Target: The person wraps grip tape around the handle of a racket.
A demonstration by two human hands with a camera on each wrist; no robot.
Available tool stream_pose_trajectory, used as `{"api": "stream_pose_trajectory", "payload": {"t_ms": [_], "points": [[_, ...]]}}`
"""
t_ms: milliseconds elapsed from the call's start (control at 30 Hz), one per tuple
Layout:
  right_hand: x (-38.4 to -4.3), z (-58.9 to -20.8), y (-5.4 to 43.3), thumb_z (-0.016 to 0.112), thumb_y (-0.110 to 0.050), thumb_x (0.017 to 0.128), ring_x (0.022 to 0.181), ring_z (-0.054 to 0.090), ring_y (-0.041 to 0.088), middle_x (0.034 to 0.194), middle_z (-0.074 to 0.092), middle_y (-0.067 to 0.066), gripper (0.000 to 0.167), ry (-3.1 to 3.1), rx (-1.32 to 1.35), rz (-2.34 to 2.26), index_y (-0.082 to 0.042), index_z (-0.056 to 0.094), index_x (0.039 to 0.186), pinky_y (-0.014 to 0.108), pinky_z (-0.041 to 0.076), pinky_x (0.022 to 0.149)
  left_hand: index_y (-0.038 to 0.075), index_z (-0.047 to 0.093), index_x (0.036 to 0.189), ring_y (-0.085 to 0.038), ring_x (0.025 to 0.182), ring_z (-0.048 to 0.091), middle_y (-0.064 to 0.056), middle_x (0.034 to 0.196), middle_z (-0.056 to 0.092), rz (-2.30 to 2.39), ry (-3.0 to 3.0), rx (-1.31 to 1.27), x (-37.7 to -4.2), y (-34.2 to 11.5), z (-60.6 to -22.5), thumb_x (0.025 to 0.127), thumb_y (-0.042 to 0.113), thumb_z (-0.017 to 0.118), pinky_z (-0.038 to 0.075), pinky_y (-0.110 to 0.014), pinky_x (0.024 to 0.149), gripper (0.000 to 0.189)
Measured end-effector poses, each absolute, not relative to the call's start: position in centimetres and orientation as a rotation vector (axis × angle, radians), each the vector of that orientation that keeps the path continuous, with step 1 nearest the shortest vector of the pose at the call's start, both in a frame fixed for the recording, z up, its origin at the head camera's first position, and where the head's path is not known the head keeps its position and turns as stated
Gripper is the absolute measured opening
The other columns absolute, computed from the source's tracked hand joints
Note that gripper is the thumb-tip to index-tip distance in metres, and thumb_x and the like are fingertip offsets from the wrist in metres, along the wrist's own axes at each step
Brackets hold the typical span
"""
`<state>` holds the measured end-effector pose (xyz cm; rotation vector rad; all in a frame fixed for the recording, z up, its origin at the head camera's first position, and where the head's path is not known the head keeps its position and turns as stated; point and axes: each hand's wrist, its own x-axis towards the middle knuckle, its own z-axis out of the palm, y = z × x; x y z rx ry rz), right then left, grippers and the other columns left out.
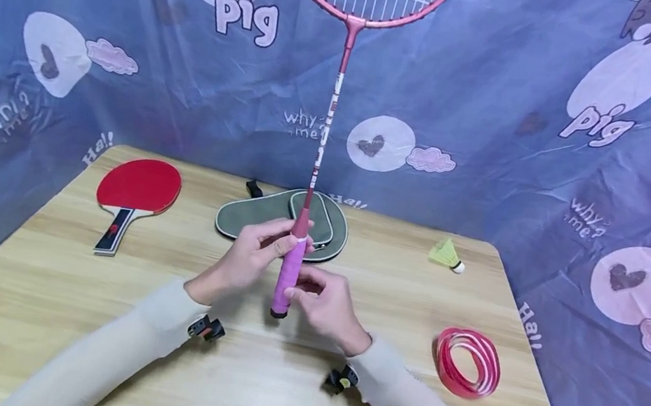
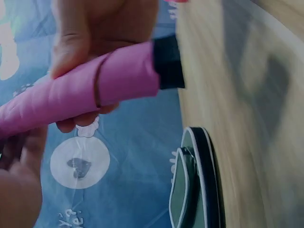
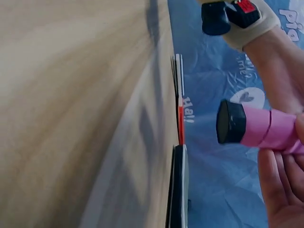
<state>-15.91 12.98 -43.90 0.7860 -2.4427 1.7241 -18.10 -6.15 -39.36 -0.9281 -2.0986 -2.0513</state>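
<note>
A badminton racket (image 1: 329, 122) with a red frame and white strings stands nearly upright over the table, its head cut off by the top edge of the head view. Pink wrap covers its handle (image 1: 290, 272), which ends in a black butt cap (image 2: 168, 61). My left hand (image 1: 254, 252) pinches the upper handle between thumb and fingers. Lower down, my right hand (image 1: 327, 306) holds the handle just above the cap. In the right wrist view the cap (image 3: 231, 122) hangs clear of the tabletop. A seam line crosses the wrap near the butt in both wrist views.
Behind the hands lies a green zipped paddle case (image 1: 253, 213). A red table tennis paddle (image 1: 139, 184) is at left. At right are a yellow shuttlecock (image 1: 445, 253) and a red ribbon-like roll (image 1: 488, 367). Printed blue cloth (image 1: 497, 88) encloses the wooden table (image 1: 154, 318).
</note>
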Motion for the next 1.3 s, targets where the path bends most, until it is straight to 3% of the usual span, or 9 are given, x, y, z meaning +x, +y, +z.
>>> {"api": "stream_pose_trajectory", "payload": {"t_ms": [200,367,800,1300], "points": [[-15.5,-44.4,13.0,0.079,-0.003,0.084,0.087,0.074,0.019,0.096,0.078,0.012,0.028,-2.45,0.726,1.627,-0.004,0.075,0.112,0.03,0.063,0.083,0.0,0.067,0.128,-0.007,0.098,0.066,-0.017,0.112,0.07,-1.879,-2.171,-0.755,-18.0,-6.3,-39.6,0.089,0.005,0.075,0.059,-0.021,0.086,0.04],[-15.8,-45.0,13.0,0.079,-0.005,0.085,0.088,0.074,0.021,0.097,0.079,0.011,0.026,-2.515,0.677,1.572,-0.005,0.076,0.11,0.031,0.063,0.082,0.005,0.075,0.116,-0.009,0.086,0.067,-0.013,0.102,0.074,-1.809,-2.245,-0.65,-18.5,-6.0,-39.8,0.085,0.012,0.082,0.059,-0.019,0.077,0.033],[-16.5,-46.0,13.3,0.081,-0.009,0.083,0.093,0.076,0.019,0.103,0.079,0.007,0.028,-2.601,0.653,1.434,-0.008,0.077,0.11,0.026,0.062,0.084,0.009,0.076,0.111,-0.016,0.089,0.072,-0.006,0.103,0.078,-1.633,-2.421,-0.596,-18.2,-5.8,-40.7,0.088,0.018,0.079,0.059,-0.022,0.079,0.024],[-16.5,-45.5,13.4,0.082,-0.014,0.084,0.093,0.075,0.015,0.106,0.08,0.003,0.026,-2.706,0.591,1.392,-0.012,0.078,0.109,0.031,0.061,0.086,0.005,0.078,0.109,-0.016,0.082,0.069,-0.01,0.096,0.077,-1.591,-2.275,-0.624,-18.3,-5.6,-41.7,0.085,0.012,0.081,0.058,-0.021,0.073,0.024]]}}
